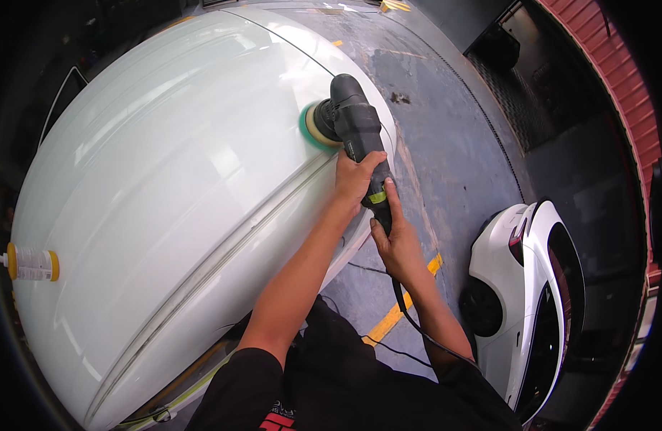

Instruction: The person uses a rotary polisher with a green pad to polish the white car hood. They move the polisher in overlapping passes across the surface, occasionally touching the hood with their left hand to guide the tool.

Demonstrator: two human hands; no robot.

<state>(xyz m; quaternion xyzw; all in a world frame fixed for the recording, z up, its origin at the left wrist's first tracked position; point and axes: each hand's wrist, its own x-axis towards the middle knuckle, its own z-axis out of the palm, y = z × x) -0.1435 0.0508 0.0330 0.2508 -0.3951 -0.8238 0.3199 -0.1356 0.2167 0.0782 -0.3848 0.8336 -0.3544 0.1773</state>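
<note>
Gripping a long black plastic-bodied power polisher (361,128) with both bare hands, the person stands beside a glossy, curved white vehicle panel (165,158). The polisher is near the panel's far right edge, its round green-and-cream foam pad (318,128) seemingly against the paint. From here I see the left hand (357,177) clasped around the middle of the body, thumb over the top; its other fingers are mostly hidden. The right hand (396,235) grasps the narrower rear handle, index finger stretched along it, near the trailing black cord (411,320). I'd judge the tool fairly heavy toward its head and stiff-bodied, the pad soft, the paint slick and easily marred. Body and rear handle look the right holds, well clear of the pad.
</note>
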